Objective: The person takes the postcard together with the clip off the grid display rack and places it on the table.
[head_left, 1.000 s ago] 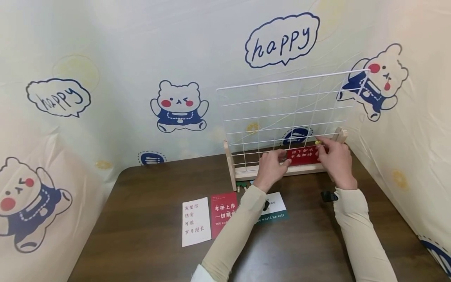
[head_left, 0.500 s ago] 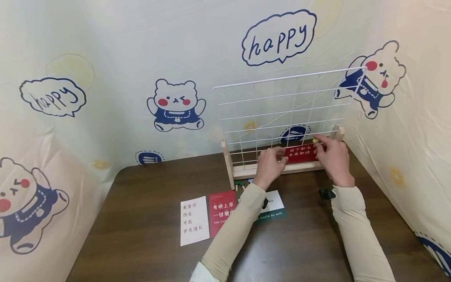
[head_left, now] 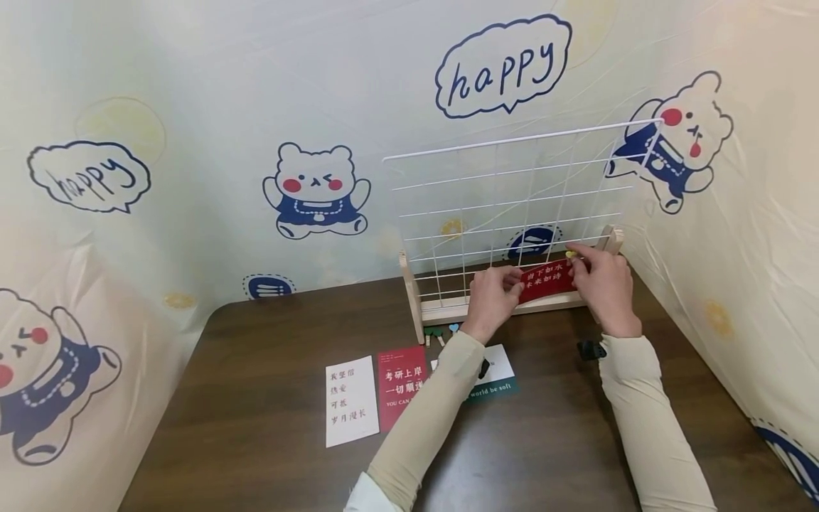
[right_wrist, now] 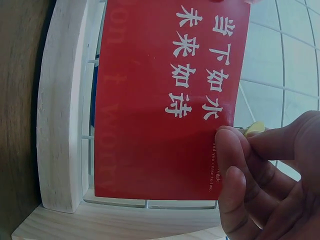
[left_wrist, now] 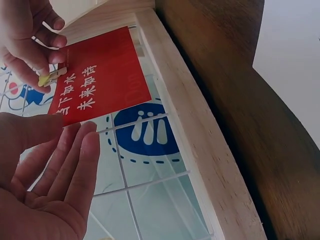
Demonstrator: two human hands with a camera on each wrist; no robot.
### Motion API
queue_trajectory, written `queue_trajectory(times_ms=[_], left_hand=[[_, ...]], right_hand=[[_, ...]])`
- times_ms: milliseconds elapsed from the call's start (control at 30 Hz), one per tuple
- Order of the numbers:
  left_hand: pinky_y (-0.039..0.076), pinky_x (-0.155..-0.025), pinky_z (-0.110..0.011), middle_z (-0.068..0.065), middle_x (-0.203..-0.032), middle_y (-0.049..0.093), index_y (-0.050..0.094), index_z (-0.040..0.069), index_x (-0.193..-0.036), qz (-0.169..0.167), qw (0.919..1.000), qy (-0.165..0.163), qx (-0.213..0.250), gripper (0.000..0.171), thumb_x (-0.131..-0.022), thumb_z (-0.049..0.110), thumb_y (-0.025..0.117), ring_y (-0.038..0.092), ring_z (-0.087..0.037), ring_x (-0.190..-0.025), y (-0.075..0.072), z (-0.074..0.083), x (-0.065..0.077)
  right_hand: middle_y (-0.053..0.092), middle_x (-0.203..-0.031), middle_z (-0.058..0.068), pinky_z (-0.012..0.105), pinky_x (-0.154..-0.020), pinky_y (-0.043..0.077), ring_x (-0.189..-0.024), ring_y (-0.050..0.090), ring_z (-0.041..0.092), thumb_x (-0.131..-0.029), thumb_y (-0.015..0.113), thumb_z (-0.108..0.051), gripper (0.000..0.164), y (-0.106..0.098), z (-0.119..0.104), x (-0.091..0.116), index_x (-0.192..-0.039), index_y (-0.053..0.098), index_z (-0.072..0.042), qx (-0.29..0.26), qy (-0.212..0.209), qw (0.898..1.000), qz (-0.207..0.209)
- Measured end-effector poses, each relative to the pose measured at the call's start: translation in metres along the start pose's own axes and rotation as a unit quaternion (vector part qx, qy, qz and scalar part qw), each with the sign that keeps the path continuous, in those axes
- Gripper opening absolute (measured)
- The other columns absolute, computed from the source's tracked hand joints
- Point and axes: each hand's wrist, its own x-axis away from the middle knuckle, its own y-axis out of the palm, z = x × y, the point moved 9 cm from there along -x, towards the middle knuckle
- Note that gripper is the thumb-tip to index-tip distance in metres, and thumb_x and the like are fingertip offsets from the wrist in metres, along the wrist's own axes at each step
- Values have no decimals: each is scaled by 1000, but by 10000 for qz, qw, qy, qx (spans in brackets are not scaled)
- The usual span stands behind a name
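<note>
A red card [head_left: 546,282] with white lettering is held against the lower part of a white wire grid rack [head_left: 493,213]. My left hand [head_left: 491,302] pinches the card's upper left corner between thumb and fingers. At the upper right edge, my right hand [head_left: 604,288] pinches a small wooden clothespin [left_wrist: 54,76] with a yellow head. The clothespin sits at the card's top edge in the left wrist view. In the right wrist view the yellow head [right_wrist: 255,129] shows between thumb and forefinger, and the fingertips overlap the card's edge.
A wooden base [head_left: 441,311] carries the grid. In front lie a white card [head_left: 352,402], a red card [head_left: 402,373] and a white-and-green card [head_left: 502,370], partly behind the left sleeve. Several small clothespins [head_left: 435,333] lie by the base. A printed curtain [head_left: 211,85] surrounds the brown table [head_left: 256,370].
The red card has tilted, its left end now lower than its right. Both hands keep their grip near the same spots. The head view has shifted slightly.
</note>
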Motion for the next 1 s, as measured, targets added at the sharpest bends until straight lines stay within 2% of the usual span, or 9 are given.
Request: queue_trajectory(times_ms=[133, 433, 533, 733, 1000], left_hand=[[59, -73, -16, -4, -110, 81, 79, 14, -119, -14, 9999, 2, -148, 22, -100, 20, 70, 75, -13, -91, 1, 0, -2], [61, -75, -18, -4, -115, 81, 79, 16, -121, -20, 9999, -29, -165, 23, -101, 21, 69, 77, -15, -97, 4, 1, -4], [60, -76, -18, -3, -114, 81, 79, 15, -120, -17, 9998, 14, -189, 22, -101, 21, 69, 77, -15, -97, 4, 3, -4], [59, -78, -18, -3, -111, 82, 80, 15, -119, 73, 9995, 145, -284, 22, -101, 20, 70, 76, -13, -94, 2, 6, -3], [62, -82, -23, -4, -113, 81, 79, 14, -120, 106, 9994, 119, -322, 22, -101, 19, 69, 76, -15, -94, 0, 7, -3]], right_hand=[[75, -82, 19, 37, -62, 41, -63, 68, 29, -102, 58, -7, 31, 0, -2, 1, -128, 73, -6, 26, -53, 10000, 51], [76, -87, 23, 45, -66, 47, -69, 70, 35, -102, 59, -7, 28, -2, -1, 0, -125, 74, -3, 11, -99, 9998, 163], [76, -88, 24, 40, -67, 48, -68, 71, 34, -102, 60, -6, 26, -2, 1, -1, -124, 75, -3, -43, -132, 9997, 176], [76, -87, 24, 18, -63, 43, -61, 67, 26, -100, 65, -4, 24, -4, 4, -1, -120, 76, -1, -169, -267, 9992, 239], [76, -86, 25, 16, -61, 40, -65, 68, 33, -98, 66, -3, 22, -6, 1, 0, -118, 77, 1, -210, -401, 9984, 353]])
